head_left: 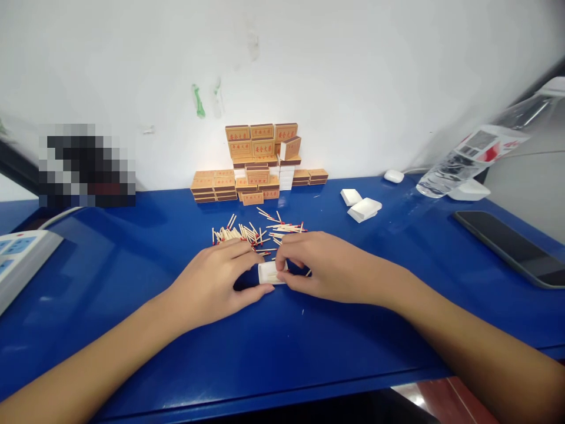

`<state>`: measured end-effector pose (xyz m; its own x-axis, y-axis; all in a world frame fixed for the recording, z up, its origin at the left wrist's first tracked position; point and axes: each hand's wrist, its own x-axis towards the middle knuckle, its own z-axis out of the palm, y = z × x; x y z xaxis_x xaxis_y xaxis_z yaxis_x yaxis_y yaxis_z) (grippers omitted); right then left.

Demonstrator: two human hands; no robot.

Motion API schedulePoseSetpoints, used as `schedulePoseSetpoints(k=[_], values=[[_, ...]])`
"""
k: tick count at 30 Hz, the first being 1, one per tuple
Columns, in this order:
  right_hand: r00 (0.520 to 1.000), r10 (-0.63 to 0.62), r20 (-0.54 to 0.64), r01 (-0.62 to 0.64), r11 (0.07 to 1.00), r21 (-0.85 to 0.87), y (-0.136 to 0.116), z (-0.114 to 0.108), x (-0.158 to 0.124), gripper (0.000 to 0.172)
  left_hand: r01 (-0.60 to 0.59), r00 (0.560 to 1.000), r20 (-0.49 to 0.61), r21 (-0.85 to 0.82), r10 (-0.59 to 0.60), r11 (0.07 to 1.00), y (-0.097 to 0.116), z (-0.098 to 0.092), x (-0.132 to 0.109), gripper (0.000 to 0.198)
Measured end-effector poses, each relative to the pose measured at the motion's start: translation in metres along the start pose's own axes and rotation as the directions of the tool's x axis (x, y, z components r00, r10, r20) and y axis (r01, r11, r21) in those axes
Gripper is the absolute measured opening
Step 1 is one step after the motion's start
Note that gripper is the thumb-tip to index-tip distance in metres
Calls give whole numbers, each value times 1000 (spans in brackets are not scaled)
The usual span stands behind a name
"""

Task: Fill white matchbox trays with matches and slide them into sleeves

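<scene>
A small white matchbox tray [266, 271] lies on the blue table between my hands, with a pale matchstick [272, 276] in it. My left hand [219, 277] grips the tray's left side, thumb at the near edge and index finger at the far edge. Over the tray's right end, my right hand [324, 266] pinches thumb and index finger together at the matchstick; the fingers partly cover what they hold. Just beyond both hands is a loose pile of red-tipped matches [241, 234], with more scattered matches [286, 227] to its right.
Matchboxes [263, 148] are stacked against the wall. White trays [364, 209] lie at right, near a white earbud case [394, 176], a tilted water bottle [468, 153] and a phone [512, 247]. A power strip [26, 256] lies at far left.
</scene>
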<state>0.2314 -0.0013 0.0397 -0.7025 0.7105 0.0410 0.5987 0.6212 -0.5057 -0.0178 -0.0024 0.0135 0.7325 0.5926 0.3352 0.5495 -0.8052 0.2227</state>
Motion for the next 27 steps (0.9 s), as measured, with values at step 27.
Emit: schedulePoseSetpoints(k=[27], values=[[995,91,50,-93,995,38,6,-23,-8,9,-14,1000,-2,18,14,1000,1,-1,0,26]])
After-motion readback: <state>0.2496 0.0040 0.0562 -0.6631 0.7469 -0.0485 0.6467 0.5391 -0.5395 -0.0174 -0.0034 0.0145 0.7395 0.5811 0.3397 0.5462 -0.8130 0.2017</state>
